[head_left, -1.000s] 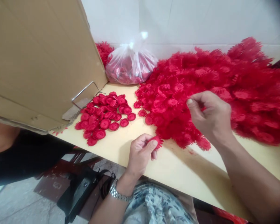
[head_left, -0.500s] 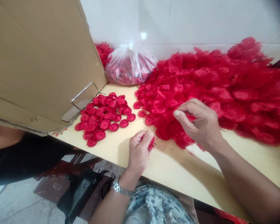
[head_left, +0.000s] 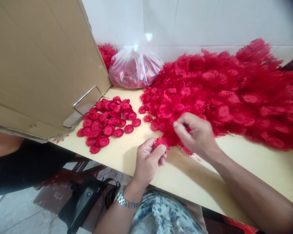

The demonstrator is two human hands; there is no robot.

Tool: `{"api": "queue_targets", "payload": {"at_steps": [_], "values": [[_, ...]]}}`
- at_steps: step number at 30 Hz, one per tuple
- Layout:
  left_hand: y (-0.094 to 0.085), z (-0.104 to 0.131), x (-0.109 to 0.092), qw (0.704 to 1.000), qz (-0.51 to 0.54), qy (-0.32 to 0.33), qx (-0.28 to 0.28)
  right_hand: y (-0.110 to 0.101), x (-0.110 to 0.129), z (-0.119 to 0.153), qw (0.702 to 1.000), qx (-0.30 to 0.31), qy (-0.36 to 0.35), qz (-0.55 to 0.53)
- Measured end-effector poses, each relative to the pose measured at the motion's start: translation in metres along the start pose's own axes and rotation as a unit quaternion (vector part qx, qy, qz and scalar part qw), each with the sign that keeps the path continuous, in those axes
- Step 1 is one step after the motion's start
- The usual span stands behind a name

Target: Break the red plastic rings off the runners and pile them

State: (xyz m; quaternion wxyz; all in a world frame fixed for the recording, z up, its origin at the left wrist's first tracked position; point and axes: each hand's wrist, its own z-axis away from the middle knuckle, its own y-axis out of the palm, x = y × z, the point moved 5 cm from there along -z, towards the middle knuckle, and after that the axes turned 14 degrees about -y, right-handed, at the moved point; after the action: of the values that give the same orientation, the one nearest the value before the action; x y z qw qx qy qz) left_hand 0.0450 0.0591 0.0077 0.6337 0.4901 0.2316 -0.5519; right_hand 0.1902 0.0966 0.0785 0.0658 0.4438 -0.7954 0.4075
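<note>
Low over the table's near part, my left hand [head_left: 148, 160] is closed on a red toothed piece [head_left: 161, 142], pinched between thumb and fingers. My right hand [head_left: 195, 134] is up and to the right of it, in front of the big heap of red pieces [head_left: 224, 94], thumb and forefinger pressed together; anything between its fingertips is too small to make out. Left of my hands lies a smaller pile of round red pieces [head_left: 108, 130] with toothed edges.
A tied clear bag [head_left: 136, 70] of red pieces stands at the back. On the left rises a cardboard panel [head_left: 44, 58] with a bent metal wire [head_left: 85, 96] at its foot. A black bag [head_left: 81, 198] is below the table [head_left: 185, 182].
My right hand has moved left and slightly down, closer to my left hand. The red piece in my left hand now shows more above the thumb, facing up.
</note>
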Motion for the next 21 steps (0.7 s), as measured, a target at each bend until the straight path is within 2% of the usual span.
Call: {"api": "queue_targets", "payload": {"at_steps": [2,3,6,9,11,17,21], "values": [[0.0,0.002,0.003,1.0,0.008,-0.011,-0.002,-0.018,-0.015,-0.003,0.992,-0.051,0.003,0.112],[-0.001,0.002,0.003,1.0,0.012,-0.018,-0.004,-0.026,-0.021,-0.004,0.983,-0.052,-0.006,0.177],[-0.002,0.0,0.003,0.999,0.02,-0.03,-0.019,-0.033,-0.037,-0.005,0.952,0.0,-0.05,0.303],[-0.004,-0.003,-0.001,0.999,0.023,-0.025,-0.029,-0.033,-0.036,-0.004,0.939,0.007,-0.09,0.331],[-0.005,-0.004,-0.002,0.999,0.027,-0.021,-0.031,-0.029,-0.027,-0.004,0.946,0.001,-0.106,0.307],[-0.003,-0.004,-0.003,0.998,0.042,-0.014,-0.041,-0.015,0.005,-0.007,0.983,0.007,-0.127,0.134],[-0.006,-0.005,-0.003,0.996,0.047,-0.011,-0.075,-0.002,0.022,-0.005,0.99,0.054,-0.124,0.028]]}}
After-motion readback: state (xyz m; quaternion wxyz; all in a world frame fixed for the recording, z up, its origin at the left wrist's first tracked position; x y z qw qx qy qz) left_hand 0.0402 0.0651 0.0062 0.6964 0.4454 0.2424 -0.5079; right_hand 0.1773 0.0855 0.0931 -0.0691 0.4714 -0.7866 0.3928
